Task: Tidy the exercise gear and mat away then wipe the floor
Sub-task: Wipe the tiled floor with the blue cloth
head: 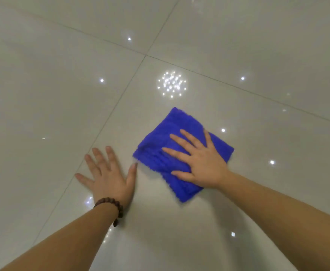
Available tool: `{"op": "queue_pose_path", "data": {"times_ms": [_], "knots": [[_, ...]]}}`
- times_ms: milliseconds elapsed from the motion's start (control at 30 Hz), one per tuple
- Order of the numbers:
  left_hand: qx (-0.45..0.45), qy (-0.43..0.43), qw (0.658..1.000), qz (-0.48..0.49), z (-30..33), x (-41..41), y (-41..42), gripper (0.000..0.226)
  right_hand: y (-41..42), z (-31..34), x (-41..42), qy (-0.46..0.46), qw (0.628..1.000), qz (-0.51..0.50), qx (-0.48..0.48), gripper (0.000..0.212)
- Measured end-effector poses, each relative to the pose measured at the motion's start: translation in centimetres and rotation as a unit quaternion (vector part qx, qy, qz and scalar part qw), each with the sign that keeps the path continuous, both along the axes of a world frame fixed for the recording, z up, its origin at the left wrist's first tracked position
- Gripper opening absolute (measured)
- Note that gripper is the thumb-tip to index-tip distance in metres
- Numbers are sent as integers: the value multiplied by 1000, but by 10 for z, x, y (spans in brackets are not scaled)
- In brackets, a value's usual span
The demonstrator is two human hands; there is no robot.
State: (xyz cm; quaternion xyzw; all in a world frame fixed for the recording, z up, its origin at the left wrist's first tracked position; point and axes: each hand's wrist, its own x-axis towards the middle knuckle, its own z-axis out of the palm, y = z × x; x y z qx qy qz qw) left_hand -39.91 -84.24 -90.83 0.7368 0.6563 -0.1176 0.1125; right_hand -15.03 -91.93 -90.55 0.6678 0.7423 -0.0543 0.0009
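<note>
**The shiny floor and what is on it**

The shiny pale tiled floor (238, 45) has thin grey lines that cross at about eleven o'clock. Small bright lights shine in it. A folded fuzzy blue cloth (172, 133) lies flat near the middle. The right hand (201, 163) presses on the cloth. At eight o'clock, the left hand (109, 177) lies flat on the tiles.

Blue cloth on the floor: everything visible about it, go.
The vivid blue, fuzzy microfibre-looking cloth lies folded into a rough square, turned diamond-wise, flat on the glossy pale tiled floor. Its surface shows ribbed wrinkles and its edges look slightly blurred. The right hand presses on it with straight, spread fingers. The left hand rests flat on the tile beside it.
</note>
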Motion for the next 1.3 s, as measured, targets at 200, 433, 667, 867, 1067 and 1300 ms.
{"op": "queue_pose_path", "data": {"times_ms": [200, 433, 667, 867, 1067, 1300], "knots": [[1, -24, 1000, -2, -1, -5, -1, 84, 89, 11, 100, 16, 900, -434, -50, 69], [30, -57, 998, -24, -10, -1, 2, 85, 164, 5, -112, 14, 993, -104, -45, 66], [35, -94, 995, -20, 2, -10, 1, 90, 146, 8, -22, 15, 967, -249, -47, 66], [6, -135, 990, -35, 11, -13, 2, 95, 107, 15, -99, 12, 932, -351, -91, 70], [32, -52, 995, -85, 1, -117, -15, 87, 94, 15, -128, -20, 990, -118, -75, 70], [45, -50, 993, -95, -1, -134, -16, 89, 143, 8, -200, 44, 921, -385, -37, 66]]}}
